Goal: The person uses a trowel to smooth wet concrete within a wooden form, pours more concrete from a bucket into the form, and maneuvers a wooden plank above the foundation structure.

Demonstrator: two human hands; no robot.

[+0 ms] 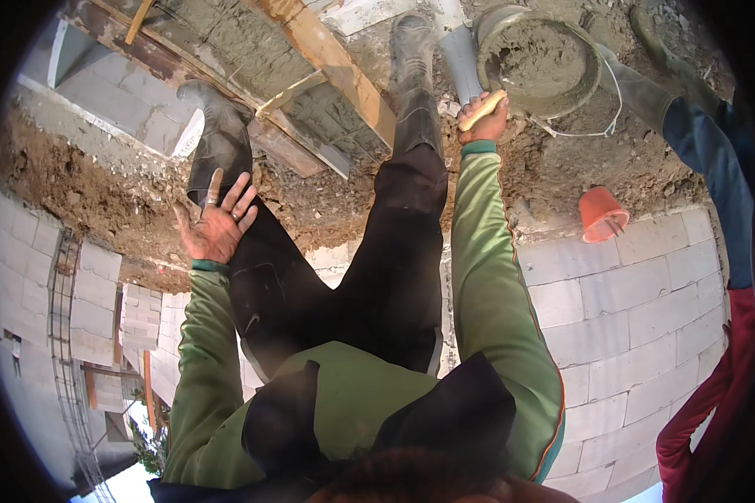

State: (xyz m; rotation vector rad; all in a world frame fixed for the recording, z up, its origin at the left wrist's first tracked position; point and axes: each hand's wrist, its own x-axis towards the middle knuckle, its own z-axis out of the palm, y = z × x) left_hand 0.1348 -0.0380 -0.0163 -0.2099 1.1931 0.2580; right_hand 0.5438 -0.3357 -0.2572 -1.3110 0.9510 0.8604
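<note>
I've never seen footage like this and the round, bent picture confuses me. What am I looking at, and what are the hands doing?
This is one picture from a wide fisheye camera worn on a person's head, looking down, so straight edges curve near the rim. The green sleeves and dark trousers belong to the wearer, who stands on a wall of pale blocks beside wooden formwork. The left hand is open and empty, palm showing. The right hand grips a pale wooden handle at a bucket of grey mortar; what the handle carries is hidden. An orange cup lies nearby. The blue and red sleeve at the right is another person's.
</note>
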